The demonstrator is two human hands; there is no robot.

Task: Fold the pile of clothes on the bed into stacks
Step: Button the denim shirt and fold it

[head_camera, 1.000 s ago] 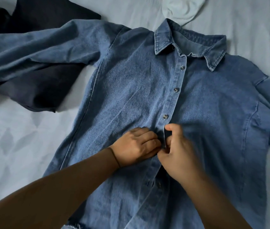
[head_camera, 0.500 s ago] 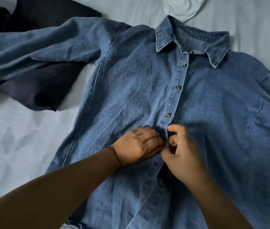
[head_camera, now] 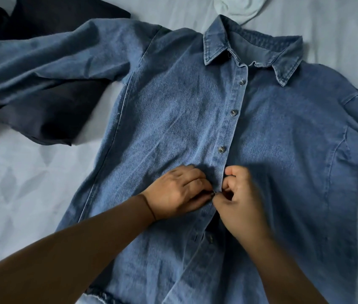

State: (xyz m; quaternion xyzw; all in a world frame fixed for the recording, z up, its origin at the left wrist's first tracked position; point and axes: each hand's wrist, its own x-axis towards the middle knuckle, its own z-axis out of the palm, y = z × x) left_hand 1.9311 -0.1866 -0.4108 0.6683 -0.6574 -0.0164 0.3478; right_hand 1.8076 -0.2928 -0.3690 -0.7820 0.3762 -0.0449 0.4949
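A blue denim shirt [head_camera: 173, 110] lies face up on the bed, collar at the top, its left sleeve stretched out to the left. Three buttons below the collar are fastened. My left hand [head_camera: 178, 191] pinches the button placket at mid-chest. My right hand [head_camera: 239, 198] meets it from the right, fingers curled, pinching the other edge at a button. Below my hands the front hangs apart.
A dark navy garment [head_camera: 48, 119] lies under the shirt's left sleeve at the upper left. A white piece of clothing [head_camera: 237, 5] sits at the top edge above the collar. The pale bedsheet [head_camera: 20, 194] shows to the left and upper right.
Both hands have stayed at the same button on the placket, with small finger movements. The view has shifted slightly.
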